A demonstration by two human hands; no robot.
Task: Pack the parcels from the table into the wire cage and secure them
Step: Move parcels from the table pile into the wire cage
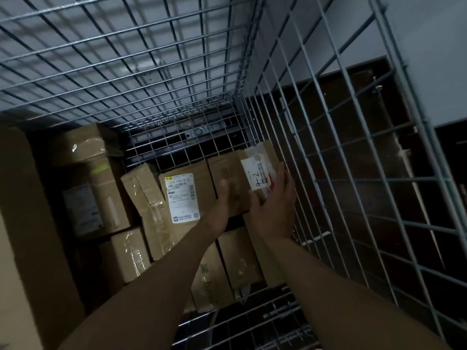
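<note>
L hand (222,200) on, R hand (275,208) gripping parcel (231,173); mesh (353,173) R, labelled box (183,198) L.

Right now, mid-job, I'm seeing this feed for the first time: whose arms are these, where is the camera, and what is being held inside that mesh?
There is no machine here. A person is working with two bare hands, and the single picture comes from a camera worn on the head, looking forward and down. The grey mesh all round is the wire cage. Several brown cardboard parcels are already stacked in it, among them a parcel with a printed shipping label. Both arms reach in to the parcel marked 4-2, high on the right of the stack. The left hand lies flat against its front. The right hand grips its right edge, with the thumb on the front. The light is dim, so I cannot tell whether that parcel already rests on those below.
</note>
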